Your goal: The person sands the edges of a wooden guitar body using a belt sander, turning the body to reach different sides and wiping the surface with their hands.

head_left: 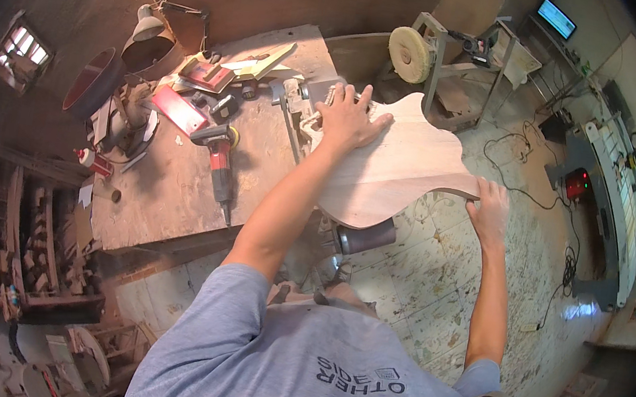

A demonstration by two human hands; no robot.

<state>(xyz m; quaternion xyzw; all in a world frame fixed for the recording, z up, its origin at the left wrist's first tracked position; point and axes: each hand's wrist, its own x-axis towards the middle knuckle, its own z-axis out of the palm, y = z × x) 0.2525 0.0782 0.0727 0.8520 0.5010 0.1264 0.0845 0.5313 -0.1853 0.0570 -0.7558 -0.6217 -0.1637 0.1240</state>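
A pale wooden guitar body (408, 158) lies flat over the table's right edge, its curved outline reaching out above the floor. My left hand (349, 118) presses on its upper left part, fingers spread, beside a metal machine (295, 107) fixed at the table's edge. At the right, my right hand (491, 209) grips the tip of the body's horn, thumb beneath it. A dark abrasive-looking roller (367, 237) shows under the body's near edge; the rest of it is hidden. A red and grey hand-held sander (219, 165) lies on the table left of my left forearm.
Sanding blocks (206, 74), a red-and-white flat piece (179, 108), a lamp (148, 23) and a glue bottle (95, 161) are on the worktable (164, 210). Beyond stands a buffing wheel (410, 55). Cables (524, 192) run over the floor at the right, near a large machine (601, 212).
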